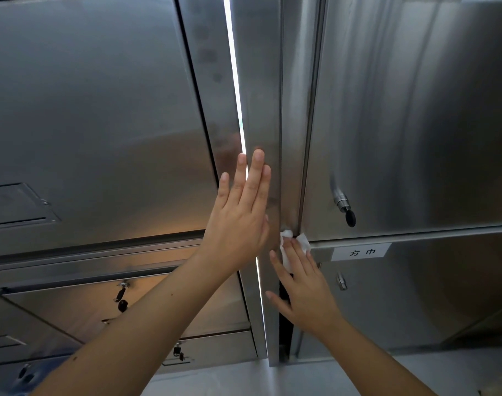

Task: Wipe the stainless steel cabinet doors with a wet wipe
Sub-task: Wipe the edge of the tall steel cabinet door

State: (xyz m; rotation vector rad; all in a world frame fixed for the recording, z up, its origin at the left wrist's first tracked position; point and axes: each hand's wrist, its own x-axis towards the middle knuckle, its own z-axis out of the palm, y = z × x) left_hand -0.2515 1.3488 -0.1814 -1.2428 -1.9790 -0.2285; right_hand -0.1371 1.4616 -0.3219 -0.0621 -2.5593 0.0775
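Left hand (238,221): grip apart, fingers straight and close together, laid flat against the steel side panel (261,81) and across the bright gap beside it. It holds nothing.

Right hand (304,292): grip apart, fingers extended, pressing the white wet wipe (286,235) against the cabinet frame. The wipe lies crumpled under and just past the fingertips, at the bottom left corner of the upper right door (415,110).

Right of this grip and slightly above: 1 black-headed key (345,208) stands in that door's lock. Directly right of the fingertips: 1 white label (361,251) bearing 2 characters, fixed to the rail. Below the label: the lower right door (415,295) with a small latch (341,281).

Left of the left hand: the upper left door (87,110). Below that forearm: black keys (121,295) hang from a lower compartment.
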